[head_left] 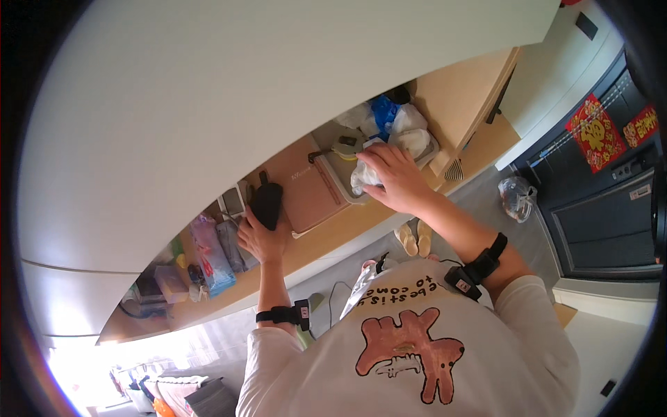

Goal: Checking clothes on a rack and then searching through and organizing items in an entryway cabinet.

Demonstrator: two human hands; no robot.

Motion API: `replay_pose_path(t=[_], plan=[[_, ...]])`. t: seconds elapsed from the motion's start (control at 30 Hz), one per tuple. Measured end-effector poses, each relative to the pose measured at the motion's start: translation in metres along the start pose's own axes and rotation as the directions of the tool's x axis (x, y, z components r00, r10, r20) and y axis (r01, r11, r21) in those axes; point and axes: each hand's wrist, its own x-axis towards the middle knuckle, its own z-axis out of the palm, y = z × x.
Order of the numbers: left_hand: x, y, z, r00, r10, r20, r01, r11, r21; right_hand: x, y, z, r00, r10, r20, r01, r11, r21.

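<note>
The left hand (262, 240) is wrapped around a black, smooth, rounded object (267, 203), matte and pebble-shaped, standing on the pale wooden worktop (326, 240) just under the big white cabinet front (243, 90); the fingers curl round its lower end while its top pokes up beyond them. Over to the right, the right hand (394, 179) presses down on a crumpled white plastic bag (363, 175), thin and crinkly, fingers spread fairly wide across it and the fingertips digging into the folds, so the bag sits right under the palm at the near edge of a shallow grey tray (333, 170). Between the two hands lies a flat pinkish-brown rectangular case (309, 191), smooth-faced, touching the tray's side. Further back in the tray there are more soft bags, white ones and a shiny blue one (383, 112), heaped together, plus a small yellowish round thing (345, 146) near the back. Left of the black object stands a small grey device (233, 201), then glossy packets, a blue and white one (212, 257) among them, leaning along the shelf. Both wrists carry black straps with small boxes. Down below, a pair of pale slippers (415, 238) on the grey floor and a clear plastic bag (517, 197) near the dark door.
</note>
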Motion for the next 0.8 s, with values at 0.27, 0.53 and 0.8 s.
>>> replay_pose_path(t=[0.27, 0.53, 0.8], plan=[[0.033, 0.039, 0.001, 0.897, 0.389, -0.21, -0.42, 0.899, -0.127, -0.004, 0.004, -0.003, 1.0, 0.005, -0.011, -0.003, 0.989, 0.15], [0.021, 0.181, -0.043, 0.731, 0.667, -0.147, -0.602, 0.527, -0.6, -0.036, 0.022, -0.034, 0.996, 0.027, -0.087, -0.025, 0.999, 0.029], [-0.006, 0.201, -0.046, 0.65, 0.757, -0.072, -0.642, 0.495, -0.585, -0.047, 0.03, -0.034, 0.997, 0.041, -0.069, -0.028, 0.985, 0.168]])
